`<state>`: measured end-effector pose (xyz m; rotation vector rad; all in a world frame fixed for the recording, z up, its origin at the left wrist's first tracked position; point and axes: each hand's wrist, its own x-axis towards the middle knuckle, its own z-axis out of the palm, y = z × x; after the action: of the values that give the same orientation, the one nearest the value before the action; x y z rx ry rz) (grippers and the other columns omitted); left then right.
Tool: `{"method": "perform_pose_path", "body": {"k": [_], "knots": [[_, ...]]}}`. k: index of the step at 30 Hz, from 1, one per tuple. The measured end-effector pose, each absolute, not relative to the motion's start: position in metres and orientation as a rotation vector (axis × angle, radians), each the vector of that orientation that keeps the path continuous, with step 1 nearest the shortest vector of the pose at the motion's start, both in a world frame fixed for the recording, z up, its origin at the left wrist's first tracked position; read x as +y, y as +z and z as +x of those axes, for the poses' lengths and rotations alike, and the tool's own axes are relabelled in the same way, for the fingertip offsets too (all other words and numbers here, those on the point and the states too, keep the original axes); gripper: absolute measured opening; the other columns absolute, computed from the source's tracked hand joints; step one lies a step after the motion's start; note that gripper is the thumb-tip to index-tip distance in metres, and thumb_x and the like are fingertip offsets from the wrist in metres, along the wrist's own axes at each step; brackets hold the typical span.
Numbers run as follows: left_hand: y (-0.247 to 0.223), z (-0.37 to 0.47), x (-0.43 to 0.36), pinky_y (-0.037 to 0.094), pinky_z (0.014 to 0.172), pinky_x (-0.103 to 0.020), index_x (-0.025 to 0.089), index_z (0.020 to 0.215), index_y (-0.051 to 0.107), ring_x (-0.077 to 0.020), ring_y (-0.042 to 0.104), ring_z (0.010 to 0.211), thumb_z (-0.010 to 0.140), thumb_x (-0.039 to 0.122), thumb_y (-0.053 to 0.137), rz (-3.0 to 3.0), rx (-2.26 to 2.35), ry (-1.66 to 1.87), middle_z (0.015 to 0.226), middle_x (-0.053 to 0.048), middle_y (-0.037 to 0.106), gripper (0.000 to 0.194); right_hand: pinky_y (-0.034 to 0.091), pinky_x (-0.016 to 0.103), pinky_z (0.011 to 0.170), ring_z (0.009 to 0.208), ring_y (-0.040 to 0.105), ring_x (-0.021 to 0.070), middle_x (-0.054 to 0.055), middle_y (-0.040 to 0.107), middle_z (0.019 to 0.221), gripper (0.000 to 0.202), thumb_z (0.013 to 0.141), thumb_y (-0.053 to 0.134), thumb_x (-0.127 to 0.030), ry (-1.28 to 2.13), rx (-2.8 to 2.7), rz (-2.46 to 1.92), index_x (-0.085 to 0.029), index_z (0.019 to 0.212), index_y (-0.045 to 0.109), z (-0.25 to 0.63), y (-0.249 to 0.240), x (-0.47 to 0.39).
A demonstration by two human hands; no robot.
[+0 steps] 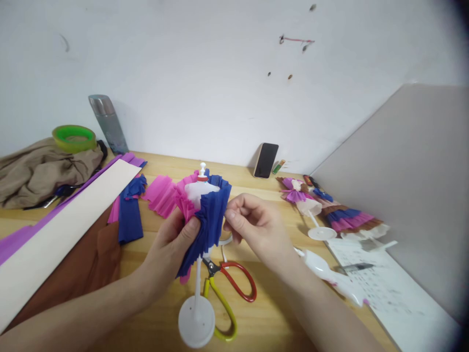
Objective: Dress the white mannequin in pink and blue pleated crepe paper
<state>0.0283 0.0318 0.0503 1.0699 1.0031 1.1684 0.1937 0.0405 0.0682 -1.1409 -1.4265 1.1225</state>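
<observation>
A small white mannequin [198,190] stands upright on a stick with a round white base [197,321]. Pleated blue paper [212,212] and pink paper [186,195] are wrapped about its torso. My left hand [172,242] pinches the pleated paper at the mannequin's front, thumb on top. At the right edge of the blue paper, my right hand [252,225] has thumb and index finger pressed together; whether it grips the paper's edge is hard to tell. Behind and below the paper lie scissors with red and yellow handles [252,288].
Brown paper [84,264], a long cream strip [73,225] and a grey bottle [109,124] are at left. A phone [266,160] leans on the wall. At right are a small dressed mannequin [298,191], a white glue gun [330,274] and a cutter [357,267].
</observation>
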Motion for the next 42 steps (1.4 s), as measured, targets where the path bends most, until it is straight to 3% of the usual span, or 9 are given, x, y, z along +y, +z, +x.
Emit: {"method": "perform_pose_path", "body": {"k": [7,13,16,20,28,42], "knots": [[0.046,0.027,0.032,0.047,0.061,-0.021,0.017,0.099,0.071,-0.0134,0.057,0.069,0.071,0.06,0.075,1.087,1.005,1.189,0.082,-0.002,0.071,0.051,0.035,0.022,0.042,0.044,0.043,0.009,-0.004,0.05,0.051,0.021,0.076,0.066,-0.036,0.983,-1.524,-1.151,-0.02,0.067,0.056,0.188,0.071,0.03],[0.049,0.028,0.032,0.047,0.059,-0.022,0.018,0.105,0.072,-0.016,0.06,0.07,0.071,0.061,0.074,1.081,0.99,1.181,0.073,-0.002,0.069,0.055,0.035,0.022,0.045,0.047,0.041,0.0088,-0.007,0.047,0.053,0.019,0.074,0.066,-0.029,0.8,-1.522,-1.174,-0.021,0.07,0.05,0.185,0.067,0.032],[0.049,0.028,0.032,0.047,0.059,-0.022,0.018,0.106,0.071,-0.0153,0.059,0.07,0.069,0.062,0.075,1.08,0.993,1.182,0.078,-0.003,0.071,0.058,0.037,0.022,0.046,0.048,0.043,0.0091,-0.008,0.048,0.055,0.02,0.075,0.068,-0.031,0.785,-1.513,-1.144,-0.022,0.079,0.05,0.187,0.068,0.034],[0.046,0.027,0.032,0.048,0.06,-0.022,0.018,0.106,0.071,-0.0155,0.06,0.072,0.07,0.062,0.074,1.095,0.998,1.192,0.089,-0.005,0.073,0.057,0.037,0.023,0.046,0.048,0.042,0.0094,-0.006,0.047,0.054,0.018,0.075,0.065,-0.03,0.808,-1.536,-1.142,-0.021,0.07,0.051,0.187,0.07,0.035],[0.044,0.026,0.031,0.049,0.066,-0.022,0.019,0.105,0.072,-0.0169,0.061,0.077,0.073,0.059,0.074,1.117,0.965,1.196,0.081,-0.002,0.071,0.052,0.036,0.024,0.045,0.046,0.043,0.0097,-0.005,0.047,0.052,0.016,0.076,0.062,-0.03,0.835,-1.501,-1.176,-0.02,0.066,0.056,0.185,0.068,0.034],[0.049,0.028,0.031,0.05,0.067,-0.023,0.016,0.102,0.07,-0.0158,0.059,0.076,0.071,0.059,0.075,1.061,0.966,1.18,0.085,-0.003,0.071,0.053,0.039,0.024,0.046,0.047,0.047,0.0102,-0.004,0.05,0.053,0.017,0.081,0.061,-0.032,0.869,-1.509,-1.15,-0.02,0.069,0.057,0.182,0.068,0.031]]}}
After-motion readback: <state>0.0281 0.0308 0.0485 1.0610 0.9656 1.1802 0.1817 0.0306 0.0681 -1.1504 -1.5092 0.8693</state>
